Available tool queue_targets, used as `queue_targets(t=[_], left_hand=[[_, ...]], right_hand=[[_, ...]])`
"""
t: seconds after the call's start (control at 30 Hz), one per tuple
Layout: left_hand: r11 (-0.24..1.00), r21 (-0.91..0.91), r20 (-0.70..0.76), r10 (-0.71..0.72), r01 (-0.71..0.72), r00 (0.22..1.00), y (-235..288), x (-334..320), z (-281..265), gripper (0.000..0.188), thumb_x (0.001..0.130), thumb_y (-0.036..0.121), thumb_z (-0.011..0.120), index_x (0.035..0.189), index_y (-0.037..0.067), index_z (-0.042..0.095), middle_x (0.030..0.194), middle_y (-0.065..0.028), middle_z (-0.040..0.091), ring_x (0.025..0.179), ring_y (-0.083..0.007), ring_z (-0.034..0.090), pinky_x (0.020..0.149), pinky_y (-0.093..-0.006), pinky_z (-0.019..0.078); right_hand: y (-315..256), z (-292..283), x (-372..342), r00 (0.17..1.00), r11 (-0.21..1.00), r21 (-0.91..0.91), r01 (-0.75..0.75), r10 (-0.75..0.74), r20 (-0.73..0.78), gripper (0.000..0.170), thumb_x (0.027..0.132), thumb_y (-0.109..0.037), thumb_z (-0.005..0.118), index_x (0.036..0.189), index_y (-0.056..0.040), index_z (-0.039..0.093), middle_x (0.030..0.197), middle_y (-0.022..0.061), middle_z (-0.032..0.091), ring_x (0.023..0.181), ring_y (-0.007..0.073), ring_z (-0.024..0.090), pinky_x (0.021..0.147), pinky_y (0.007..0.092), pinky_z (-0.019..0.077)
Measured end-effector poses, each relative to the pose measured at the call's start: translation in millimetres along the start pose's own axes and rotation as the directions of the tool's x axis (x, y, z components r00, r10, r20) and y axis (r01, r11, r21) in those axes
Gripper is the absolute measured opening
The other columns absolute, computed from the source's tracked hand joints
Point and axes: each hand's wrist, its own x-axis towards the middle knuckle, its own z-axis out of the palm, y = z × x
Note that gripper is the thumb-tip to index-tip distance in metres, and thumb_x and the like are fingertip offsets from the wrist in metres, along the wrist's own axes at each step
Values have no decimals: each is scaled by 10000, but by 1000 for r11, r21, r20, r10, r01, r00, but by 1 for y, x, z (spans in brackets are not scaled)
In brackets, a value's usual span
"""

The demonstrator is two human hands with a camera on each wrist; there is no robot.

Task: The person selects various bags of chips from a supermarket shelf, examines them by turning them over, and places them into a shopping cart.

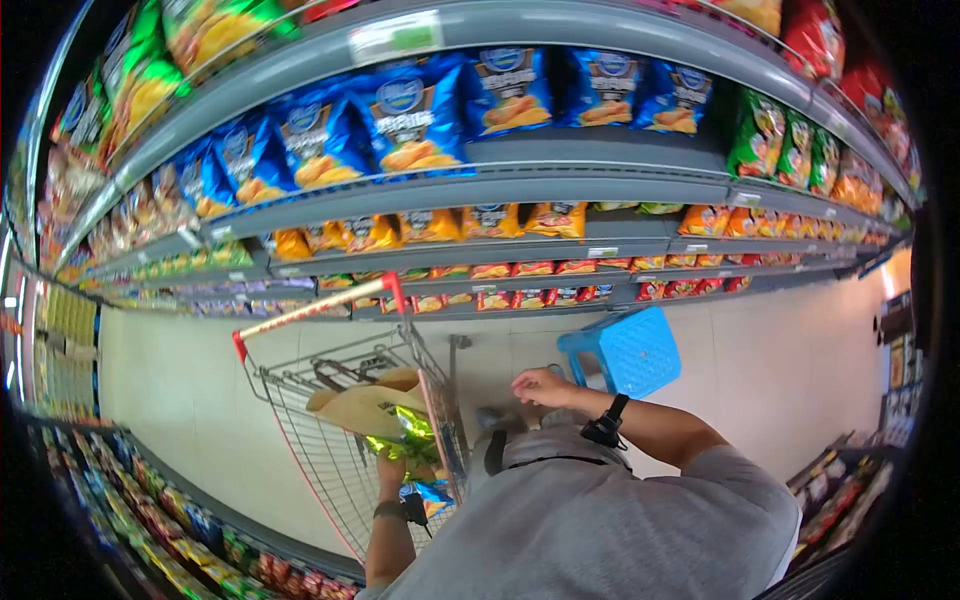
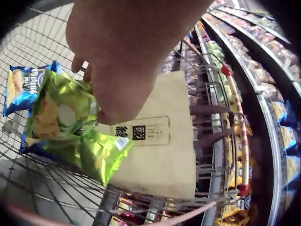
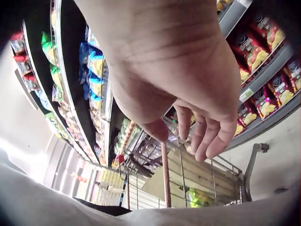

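Observation:
My left hand is down inside the wire shopping cart. It grips a shiny green bag of chips near one edge, with the thumb showing at the bag's side and most fingers hidden behind the hand. Blue chip bags lie beneath and beside the green one. A brown paper bag with dark handles and black print fills the cart's handle end. My right hand hangs in front of my body, its fingers loosely bent and holding nothing.
Shelves of chip bags curve across the front, with blue bags on one tier and orange bags below. A blue plastic stool stands on the floor right of my right hand. More stocked shelves run behind at the left.

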Motion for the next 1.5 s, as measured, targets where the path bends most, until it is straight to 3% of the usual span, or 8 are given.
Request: queue_targets(t=[0.23,0.43,0.67,0.77,0.8,0.97,1.07,1.5], left_hand=[[747,-635,179,387,-194,904,220,63,-26,245,840,47,595,1084,18,598,943,-48,628,849,-123,590,753,-270,488],[642,-538,130,704,-546,699,467,78,-45,317,889,46,575,1206,30,568,1082,-81,645,936,-121,606,782,-253,482],[325,-679,37,911,-658,411,724,54,-44,458,859,14,592,1304,17,483,1255,-138,568,1135,-224,564,929,-343,466],[234,-710,-28,933,-664,359,796,58,-5,544,852,43,612,1358,10,415,1357,-159,478,1238,-248,489,965,-368,440],[260,-645,-52,923,-718,381,818,59,5,588,842,70,632,1375,5,390,1374,-158,454,1255,-273,469,991,-382,418],[227,-738,-127,878,-635,461,877,84,66,794,794,15,684,1441,19,224,1449,-192,320,1338,-294,336,1084,-397,312],[219,-788,-99,877,-575,470,888,88,84,938,786,7,711,1487,59,89,1468,-185,304,1352,-303,313,1072,-404,326],[325,-854,98,867,-406,489,862,34,53,740,881,69,600,1471,-8,161,1047,-110,613,995,-164,547,880,-268,415]], right_hand=[[-2,-88,-33,983,993,89,72,-56,-173,264,919,-192,587,1151,-67,589,1038,40,636,870,134,631,696,278,515],[-41,-185,-73,868,940,72,335,-278,-411,246,890,-74,557,1134,-69,595,986,29,644,862,134,631,708,274,515],[-177,-325,-146,308,588,-174,790,-626,-717,397,881,-52,561,1267,30,515,1121,126,637,965,168,635,840,312,521],[-217,-380,-140,13,520,-477,708,-685,-728,498,842,-62,592,1312,37,462,1232,157,581,1067,198,604,878,308,504],[-232,-383,-149,94,607,-387,694,-609,-788,557,803,-93,609,1317,51,448,1256,187,558,1145,235,561,942,330,467],[-247,-426,-125,-74,574,-664,480,-727,-682,755,710,-108,601,1388,76,324,1325,255,485,1261,324,454,1068,377,348],[-241,-432,-124,107,576,-502,645,-718,-687,826,702,-108,609,1424,71,249,1342,254,461,1281,306,438,1047,371,373],[-210,-413,-164,297,573,-188,798,-645,-704,770,755,-49,702,1383,127,292,792,88,617,775,152,608,742,269,503]])
